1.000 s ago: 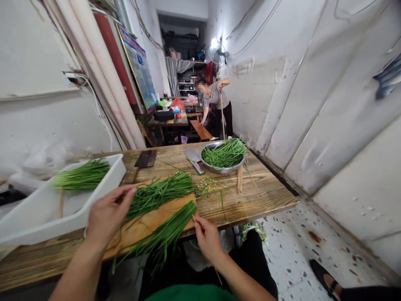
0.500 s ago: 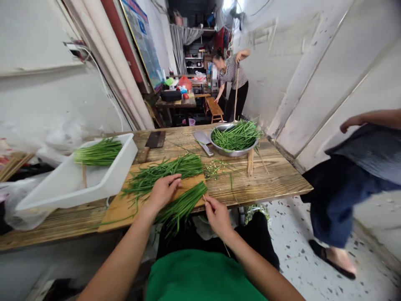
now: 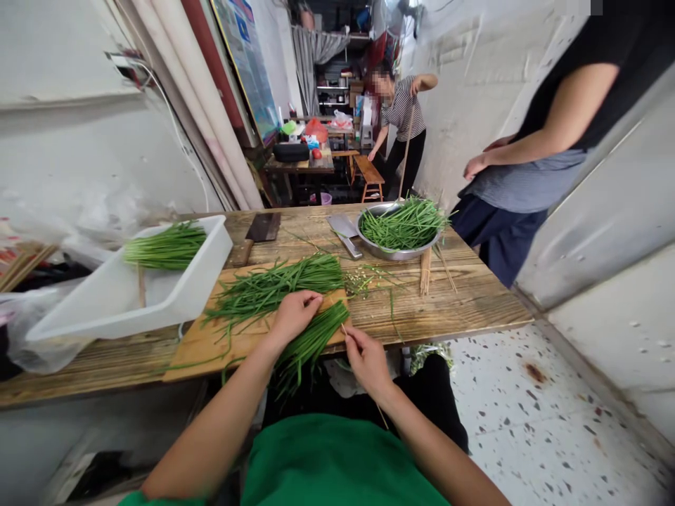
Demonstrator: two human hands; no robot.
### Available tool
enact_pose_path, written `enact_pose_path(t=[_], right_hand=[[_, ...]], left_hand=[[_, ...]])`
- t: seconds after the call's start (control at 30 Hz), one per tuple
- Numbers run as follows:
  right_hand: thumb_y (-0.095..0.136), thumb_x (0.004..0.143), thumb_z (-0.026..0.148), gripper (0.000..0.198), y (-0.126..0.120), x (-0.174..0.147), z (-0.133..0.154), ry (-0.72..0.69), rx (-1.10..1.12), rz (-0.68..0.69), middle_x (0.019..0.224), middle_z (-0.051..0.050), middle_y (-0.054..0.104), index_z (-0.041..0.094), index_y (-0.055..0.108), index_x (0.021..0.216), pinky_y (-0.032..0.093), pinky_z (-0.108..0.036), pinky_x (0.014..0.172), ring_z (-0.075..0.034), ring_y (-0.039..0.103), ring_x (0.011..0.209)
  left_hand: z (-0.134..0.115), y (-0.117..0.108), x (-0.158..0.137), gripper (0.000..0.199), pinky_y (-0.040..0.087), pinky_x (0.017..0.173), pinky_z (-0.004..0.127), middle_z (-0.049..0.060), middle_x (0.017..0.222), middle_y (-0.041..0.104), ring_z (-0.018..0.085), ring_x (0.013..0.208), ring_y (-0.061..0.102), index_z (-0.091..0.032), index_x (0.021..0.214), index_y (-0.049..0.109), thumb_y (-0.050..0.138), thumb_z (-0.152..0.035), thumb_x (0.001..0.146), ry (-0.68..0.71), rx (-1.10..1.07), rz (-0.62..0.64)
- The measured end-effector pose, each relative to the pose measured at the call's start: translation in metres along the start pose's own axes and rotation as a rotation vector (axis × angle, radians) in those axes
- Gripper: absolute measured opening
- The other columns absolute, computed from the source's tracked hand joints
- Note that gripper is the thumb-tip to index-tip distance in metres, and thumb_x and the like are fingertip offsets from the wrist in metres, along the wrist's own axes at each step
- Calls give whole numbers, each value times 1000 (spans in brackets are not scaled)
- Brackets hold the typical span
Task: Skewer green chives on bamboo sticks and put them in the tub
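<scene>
Since half a second ago the left hand (image 3: 296, 318) has slid rightward over a small bunch of green stalks (image 3: 316, 336), while the right hand (image 3: 369, 364) keeps its place. Another person (image 3: 572, 105) in a black top has come up beside the table's right edge.

The left hand's thumb and fingertips are drawn close together just above the small bunch; whether they grip a stalk, one cannot tell. The right hand pinches a thin stick (image 3: 382, 416), one tip poking out by the trimmed stalk ends. The small bunch lies at the front right corner of a wooden board (image 3: 200, 344), its leaves hanging over the front edge. Behind it, a larger heap of stalks (image 3: 285, 282) lies along the board's back edge.

Near the back right corner of the table (image 3: 474, 302) stands a metal basin (image 3: 393, 251) piled with more stalks, a cleaver (image 3: 342, 226) just left of it and a bundle of sticks (image 3: 425, 273) in front. A dark blade (image 3: 264, 227) lies near the back edge. Further left, a white tray (image 3: 199, 284) holds a green bundle (image 3: 166, 246). Beyond the table, someone in stripes (image 3: 408, 102) bends toward a bench (image 3: 369, 171).
</scene>
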State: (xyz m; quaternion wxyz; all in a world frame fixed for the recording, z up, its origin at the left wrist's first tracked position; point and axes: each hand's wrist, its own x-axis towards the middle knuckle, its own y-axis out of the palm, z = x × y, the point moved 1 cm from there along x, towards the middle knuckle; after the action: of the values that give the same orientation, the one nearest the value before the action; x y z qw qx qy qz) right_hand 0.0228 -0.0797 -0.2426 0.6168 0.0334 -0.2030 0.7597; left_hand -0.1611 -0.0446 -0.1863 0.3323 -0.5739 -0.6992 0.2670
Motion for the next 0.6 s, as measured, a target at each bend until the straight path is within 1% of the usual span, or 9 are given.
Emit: enact_pose_path(t=[0.1,0.27,0.47,0.6], right_hand=[[45,84,21,27,-1,0,0,4,13,3,97,-5,69,21,65,102,50,-32,81,-19,65,87],[44,84,21,28,0,1,1,0,27,11,96,-5,69,21,65,102,51,-32,80,-19,65,87],[42,85,22,30,0,0,2,20,6,34,98,-4,68,21,64,105,51,-32,79,-20,65,87],[43,85,23,29,-1,0,5,12,-9,16,89,-3,70,22,65,104,52,-30,74,-20,65,84]], left_hand=[[-3,4,2,33,41,59,25,2,67,67,18,63,59,-16,79,67,44,-40,77,-24,-34,-11],[-5,7,4,33,43,66,27,4,78,70,20,72,62,-16,82,68,46,-40,76,-39,-85,-25],[-7,6,3,35,45,71,29,4,84,70,21,77,63,-16,86,69,47,-41,76,-50,-119,-33],[-9,5,3,34,45,76,31,5,88,70,21,80,63,-16,87,69,49,-41,75,-51,-141,-33]])
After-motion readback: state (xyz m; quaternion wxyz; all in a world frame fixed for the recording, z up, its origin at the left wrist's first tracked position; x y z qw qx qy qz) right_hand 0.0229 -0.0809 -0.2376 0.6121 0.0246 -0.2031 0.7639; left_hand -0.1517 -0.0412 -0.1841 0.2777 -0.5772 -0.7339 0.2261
